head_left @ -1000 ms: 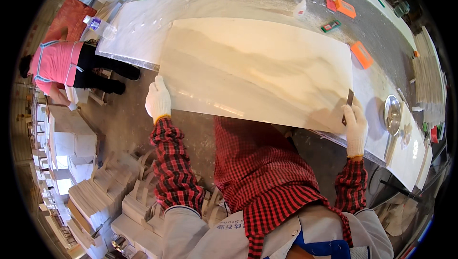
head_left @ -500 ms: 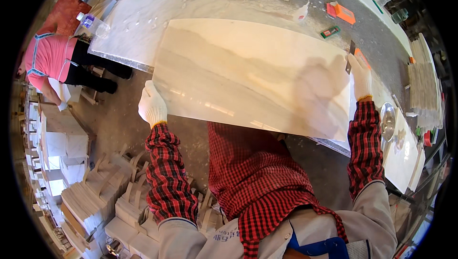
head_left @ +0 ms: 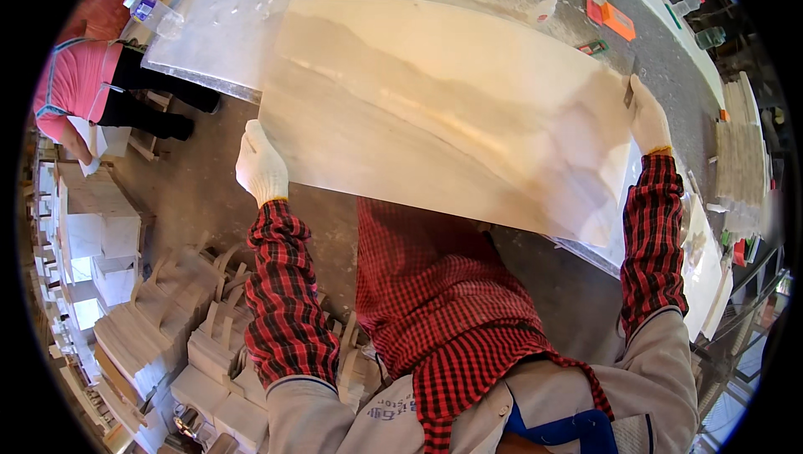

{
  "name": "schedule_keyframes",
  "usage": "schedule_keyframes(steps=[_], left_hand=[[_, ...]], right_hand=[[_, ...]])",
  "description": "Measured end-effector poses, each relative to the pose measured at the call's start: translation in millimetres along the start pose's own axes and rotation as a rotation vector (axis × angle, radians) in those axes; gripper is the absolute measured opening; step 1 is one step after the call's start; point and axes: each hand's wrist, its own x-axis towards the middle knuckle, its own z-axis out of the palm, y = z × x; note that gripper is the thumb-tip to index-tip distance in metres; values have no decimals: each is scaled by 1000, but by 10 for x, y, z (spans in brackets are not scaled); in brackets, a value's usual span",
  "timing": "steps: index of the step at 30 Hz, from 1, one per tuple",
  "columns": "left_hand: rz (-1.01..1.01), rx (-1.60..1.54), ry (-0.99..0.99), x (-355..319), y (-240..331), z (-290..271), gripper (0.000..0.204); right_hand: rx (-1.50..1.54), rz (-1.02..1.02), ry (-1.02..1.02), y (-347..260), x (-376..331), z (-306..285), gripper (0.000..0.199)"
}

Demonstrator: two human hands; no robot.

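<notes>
A cream marble slab with grey-brown veins and a glossy face spans the space between my hands, its near edge out past the bench. My left hand, in a white knit glove, is closed at the slab's left edge, fingers partly hidden. At the right end, my gloved right hand grips the slab's edge. A thin dark metal blade shows by its fingertips; how it is held is hard to see. Below the slab's right end, a pale sheet edge shows.
Under the slab lies a dusty bench with another pale slab. A bottle, an orange box and a green-and-black tool are on it. Stacked tiles stand at lower left. A person in pink bends at left.
The slab's far edge has risen in view and now partly covers the green-and-black tool. My right hand has shifted slightly right. The whole view has also shifted, moving the bench items upward.
</notes>
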Motion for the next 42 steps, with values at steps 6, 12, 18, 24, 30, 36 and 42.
schedule_keyframes(steps=[6,12,18,24,30,36,42], left_hand=[[-11,-39,-7,44,-154,126,68],[-2,-51,-80,-78,-304,155,69],[-30,-157,-117,-406,-554,81,62],[-10,-93,-107,-518,-370,-97,59],[11,-19,-119,-491,-407,-97,62],[3,-26,-163,-522,-391,-112,68],[31,52,-192,-524,-301,-139,71]], right_hand=[[-131,-163,77,-362,-457,385,26],[390,28,268,-225,-869,130,27],[-208,-67,212,-190,-1600,120,22],[-1167,-247,360,-99,-1817,367,19],[-864,-448,608,601,-2392,1180,28],[-390,-657,46,624,-3098,2091,22],[-462,-657,74,685,-3170,1576,18]])
